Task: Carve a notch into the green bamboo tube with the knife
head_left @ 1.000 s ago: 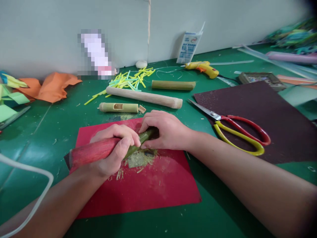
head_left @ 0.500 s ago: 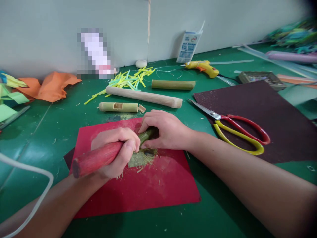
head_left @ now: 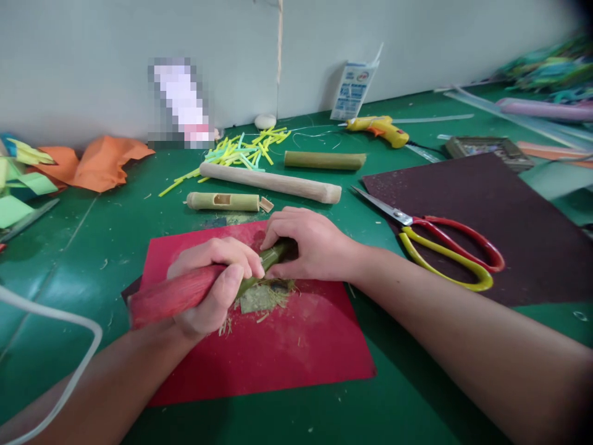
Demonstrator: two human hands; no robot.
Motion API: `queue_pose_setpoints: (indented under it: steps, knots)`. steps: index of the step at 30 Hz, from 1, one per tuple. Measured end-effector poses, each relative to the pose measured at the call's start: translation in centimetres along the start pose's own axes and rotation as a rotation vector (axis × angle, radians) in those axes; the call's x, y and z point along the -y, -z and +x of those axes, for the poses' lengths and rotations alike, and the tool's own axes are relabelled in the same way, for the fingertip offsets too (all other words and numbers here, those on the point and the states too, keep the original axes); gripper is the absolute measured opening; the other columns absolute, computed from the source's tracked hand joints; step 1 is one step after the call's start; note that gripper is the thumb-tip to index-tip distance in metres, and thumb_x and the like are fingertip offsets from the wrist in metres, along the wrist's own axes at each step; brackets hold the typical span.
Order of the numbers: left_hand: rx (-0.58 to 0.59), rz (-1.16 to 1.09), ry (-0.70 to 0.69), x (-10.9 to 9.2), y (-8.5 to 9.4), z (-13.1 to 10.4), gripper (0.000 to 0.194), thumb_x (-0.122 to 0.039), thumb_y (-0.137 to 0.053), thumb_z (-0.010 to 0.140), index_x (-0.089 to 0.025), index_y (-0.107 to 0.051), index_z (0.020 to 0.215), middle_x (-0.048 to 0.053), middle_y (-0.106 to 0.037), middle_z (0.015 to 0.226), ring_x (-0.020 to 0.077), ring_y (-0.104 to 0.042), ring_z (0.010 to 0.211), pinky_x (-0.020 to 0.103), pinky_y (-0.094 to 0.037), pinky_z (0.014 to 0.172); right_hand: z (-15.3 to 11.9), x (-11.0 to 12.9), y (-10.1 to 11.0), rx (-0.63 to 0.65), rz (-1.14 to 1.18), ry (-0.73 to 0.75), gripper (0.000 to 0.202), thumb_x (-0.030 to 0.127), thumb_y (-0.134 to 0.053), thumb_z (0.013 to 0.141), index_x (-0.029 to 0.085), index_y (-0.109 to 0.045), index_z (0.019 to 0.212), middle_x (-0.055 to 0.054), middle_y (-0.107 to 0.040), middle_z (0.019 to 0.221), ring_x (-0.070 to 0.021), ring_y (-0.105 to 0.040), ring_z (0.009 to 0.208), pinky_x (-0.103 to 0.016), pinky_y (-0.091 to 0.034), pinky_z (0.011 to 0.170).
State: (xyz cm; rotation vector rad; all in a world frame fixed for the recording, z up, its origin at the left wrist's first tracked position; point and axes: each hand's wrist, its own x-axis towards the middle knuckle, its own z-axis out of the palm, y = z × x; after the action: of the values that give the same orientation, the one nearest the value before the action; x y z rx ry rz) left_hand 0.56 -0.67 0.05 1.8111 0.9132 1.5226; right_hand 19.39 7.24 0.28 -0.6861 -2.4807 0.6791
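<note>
My left hand is wrapped round a thick red handle; whatever the handle carries at its far end is hidden by the fingers. A green bamboo piece slants up to the right from beside those fingers, and my right hand grips its upper end. Both hands are close together over a red sheet. Under the bamboo, a small grey-green patch on the sheet has fine shavings around it.
Behind the sheet lie a notched bamboo tube, a pale stick and a green tube. Scissors rest partly on a dark sheet at right. Farther back are a yellow glue gun and cut straws.
My left hand and the red handle have shifted slightly down and left, showing more of the bamboo. My right hand keeps its grip, almost unmoved.
</note>
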Motion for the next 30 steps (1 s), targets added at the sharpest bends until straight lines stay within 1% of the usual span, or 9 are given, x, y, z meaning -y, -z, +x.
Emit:
queue_pose_setpoints:
  steps: [6,10,15,17,19,21,25,27,30]
  knots:
    - [0.052,0.063,0.017,0.0,-0.1,0.4,0.018,-0.019,-0.054,0.087,-0.019,-0.060,0.070,0.002,-0.068,0.072,0.0119,-0.059,0.058,0.027,-0.048,0.054,-0.1,-0.1,0.1,0.003,0.008,0.011,0.026,0.034,-0.080,0.067,0.019,-0.067,0.084,-0.002,-0.065,0.085,-0.0172,-0.057,0.082,-0.030,-0.040,0.074]
    - [0.132,0.069,0.005,-0.7,-0.2,0.5,0.018,-0.012,-0.053,0.085,-0.018,-0.058,0.069,0.000,-0.062,0.065,0.0123,-0.059,0.057,0.028,-0.047,0.054,-0.1,-0.1,0.0,0.019,-0.004,-0.009,0.030,0.036,-0.081,0.067,0.018,-0.068,0.086,-0.003,-0.066,0.088,-0.0190,-0.056,0.085,-0.031,-0.040,0.075]
    - [0.088,0.059,-0.001,-0.9,-0.1,0.1,0.021,-0.015,-0.051,0.086,-0.017,-0.055,0.065,-0.001,-0.057,0.059,0.0108,-0.054,0.050,0.027,-0.042,0.048,-0.1,0.0,0.0,0.024,-0.001,-0.003,0.029,0.033,-0.082,0.066,0.018,-0.067,0.085,-0.003,-0.066,0.087,-0.0186,-0.056,0.084,-0.031,-0.040,0.074]
    - [0.083,0.058,-0.005,-0.8,0.0,-0.1,0.021,-0.017,-0.052,0.087,-0.017,-0.055,0.066,-0.001,-0.057,0.059,0.0111,-0.054,0.050,0.027,-0.042,0.048,0.0,0.1,0.1,0.026,-0.004,-0.009,0.028,0.034,-0.082,0.066,0.019,-0.067,0.085,-0.003,-0.066,0.088,-0.0187,-0.056,0.084,-0.031,-0.040,0.074]
    - [0.063,0.034,-0.014,-0.6,0.0,-0.1,0.020,-0.019,-0.053,0.088,-0.018,-0.058,0.068,0.000,-0.062,0.063,0.0120,-0.057,0.054,0.028,-0.044,0.050,0.0,0.1,0.1,0.025,-0.007,-0.020,0.028,0.033,-0.082,0.066,0.019,-0.067,0.085,-0.003,-0.066,0.087,-0.0186,-0.056,0.083,-0.031,-0.040,0.074]
    - [0.043,-0.002,-0.017,-0.4,0.0,0.0,0.017,-0.022,-0.055,0.089,-0.018,-0.061,0.074,0.003,-0.068,0.074,0.0139,-0.062,0.062,0.029,-0.049,0.056,-0.1,0.1,0.2,0.023,-0.002,-0.014,0.027,0.032,-0.081,0.067,0.018,-0.066,0.084,-0.003,-0.066,0.087,-0.0184,-0.056,0.083,-0.031,-0.040,0.075]
    - [0.085,-0.042,0.026,-0.1,0.0,0.2,0.011,-0.026,-0.059,0.089,-0.018,-0.065,0.085,0.008,-0.072,0.092,0.0171,-0.066,0.074,0.034,-0.055,0.069,-0.1,0.0,0.1,0.022,0.006,0.014,0.024,0.031,-0.079,0.069,0.018,-0.064,0.081,-0.003,-0.065,0.086,-0.0173,-0.055,0.081,-0.030,-0.038,0.073]
    - [0.108,-0.042,0.057,0.1,0.1,0.2,0.011,-0.028,-0.060,0.090,-0.018,-0.065,0.088,0.008,-0.071,0.095,0.0160,-0.065,0.072,0.033,-0.055,0.068,-0.1,0.0,0.1,0.020,0.000,0.013,0.026,0.033,-0.080,0.068,0.017,-0.063,0.080,-0.002,-0.064,0.084,-0.0170,-0.054,0.079,-0.030,-0.037,0.071]
    - [0.137,-0.064,0.091,0.4,0.2,0.2,0.023,-0.040,-0.058,0.090,-0.018,-0.065,0.091,0.009,-0.071,0.099,0.0139,-0.062,0.063,0.032,-0.054,0.062,-0.1,0.0,0.1,0.015,-0.004,0.015,0.028,0.035,-0.081,0.067,0.017,-0.062,0.078,-0.002,-0.062,0.082,-0.0172,-0.054,0.079,-0.029,-0.036,0.070]
